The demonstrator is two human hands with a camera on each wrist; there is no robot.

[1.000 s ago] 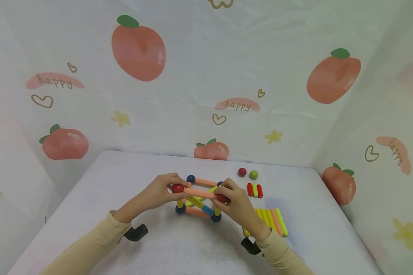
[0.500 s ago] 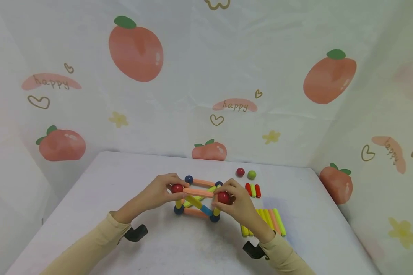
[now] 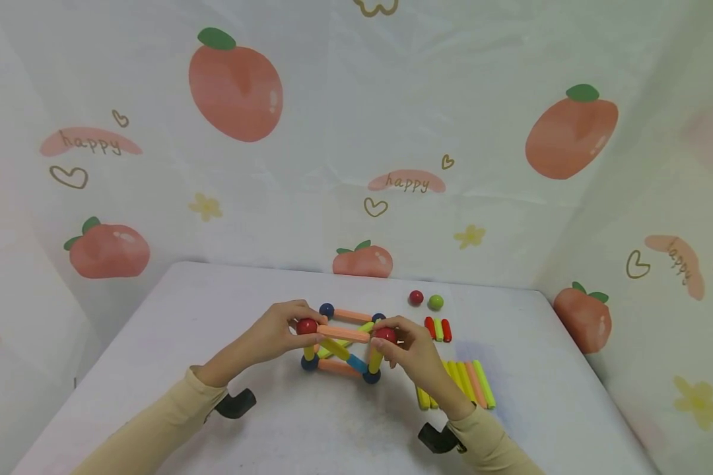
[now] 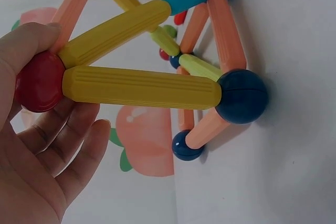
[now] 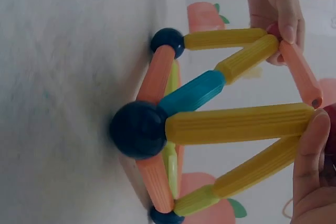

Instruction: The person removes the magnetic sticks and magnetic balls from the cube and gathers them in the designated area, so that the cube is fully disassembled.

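My left hand (image 3: 279, 324) pinches a red ball (image 4: 39, 83) at the upper left corner of a frame of magnetic sticks and balls. From that ball a salmon stick (image 3: 344, 334) runs toward a second red ball (image 3: 385, 336), which my right hand (image 3: 414, 348) holds between thumb and fingers. In the right wrist view, the stick's dark-tipped end is right beside the right thumb. An upright yellow stick (image 5: 239, 124) joins a dark blue ball (image 5: 137, 130) below to the right-hand red ball. A yellow stick and a blue stick (image 5: 193, 92) slant across the front.
Right of the frame lie several yellow, salmon and green sticks (image 3: 465, 379) in a row. Behind them are short red and green sticks (image 3: 438, 329), a loose red ball (image 3: 416, 298) and a green ball (image 3: 436, 302). A printed cloth (image 3: 309, 198) hangs behind the white table (image 3: 214, 290).
The right hand first shifts its red ball slightly down, away from the salmon stick, then raises it over the upright yellow stick. The left hand keeps its grip, almost still.
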